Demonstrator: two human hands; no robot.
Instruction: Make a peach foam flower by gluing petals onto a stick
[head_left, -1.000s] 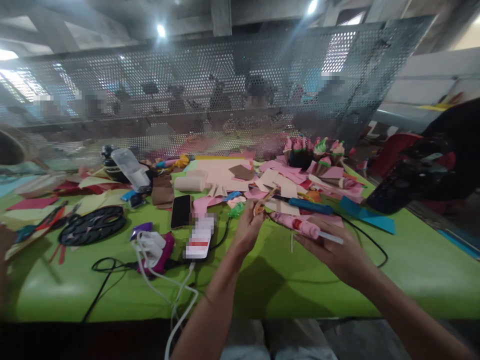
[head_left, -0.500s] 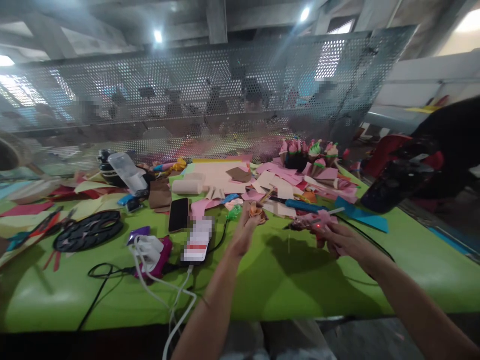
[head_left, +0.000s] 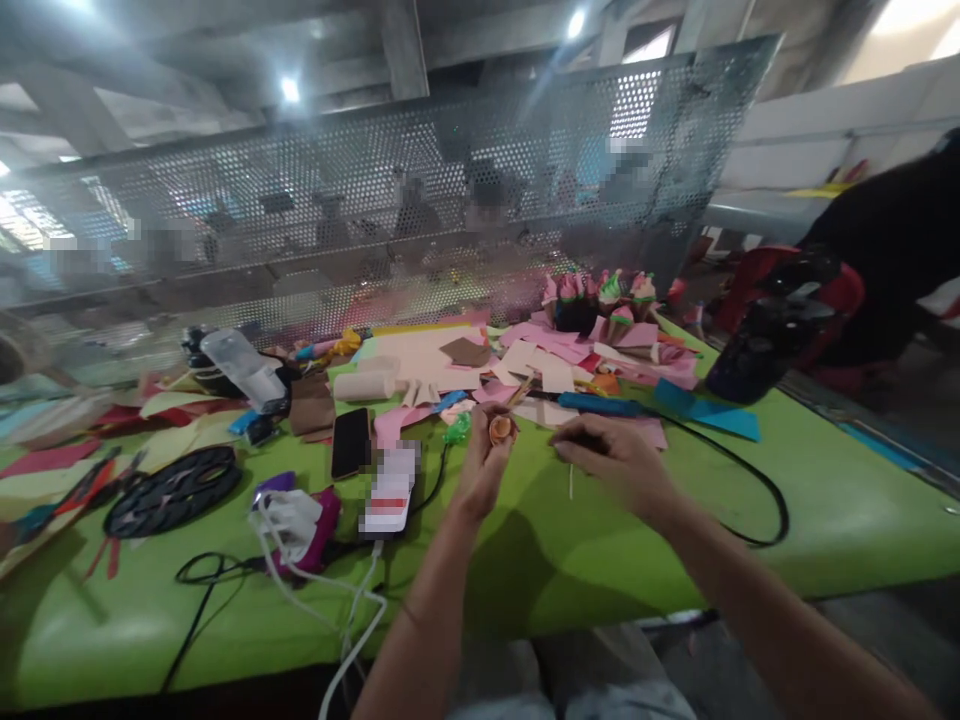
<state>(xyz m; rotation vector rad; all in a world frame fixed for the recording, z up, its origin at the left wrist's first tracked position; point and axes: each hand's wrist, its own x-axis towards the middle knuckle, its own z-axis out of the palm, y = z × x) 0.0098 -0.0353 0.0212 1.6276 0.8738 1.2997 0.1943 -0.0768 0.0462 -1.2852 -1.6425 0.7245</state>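
While the left hand [head_left: 484, 455] gripped a small peach-coloured curl [head_left: 501, 430] above the desk [head_left: 525, 590], the right hand [head_left: 622, 465] hovered at three o'clock from it, fingers bent; whether they held anything could not be told. A dark phone [head_left: 351, 443] lay at nine o'clock, a blue handle [head_left: 604, 404] between two and three. Probably light, soft and easily crushed, the curl seemed best held loosely by its outer wall, clear of the rim.
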